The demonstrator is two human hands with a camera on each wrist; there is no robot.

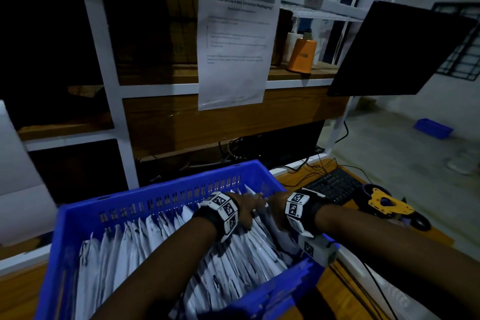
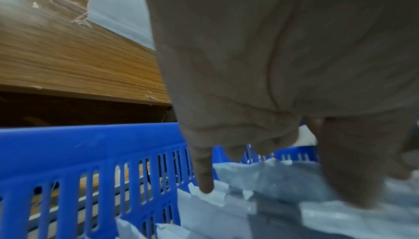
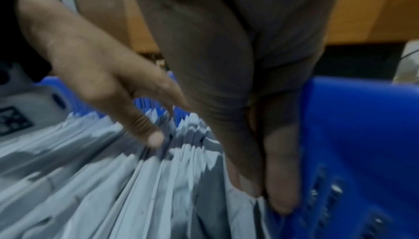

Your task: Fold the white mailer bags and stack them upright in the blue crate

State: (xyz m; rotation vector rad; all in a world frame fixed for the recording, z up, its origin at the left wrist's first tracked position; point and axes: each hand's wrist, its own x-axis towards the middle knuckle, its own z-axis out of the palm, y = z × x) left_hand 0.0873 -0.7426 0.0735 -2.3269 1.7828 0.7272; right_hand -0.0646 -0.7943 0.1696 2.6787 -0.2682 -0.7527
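Inside 1 blue crate: dozens of mailer bags, 2 hands.

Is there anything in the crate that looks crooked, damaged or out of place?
Nothing is clearly wrong. The white mailer bags stand on edge in one row in the blue crate, leaning slightly, with uneven top edges. Both the left hand and the right hand are in the bags at the far right end.
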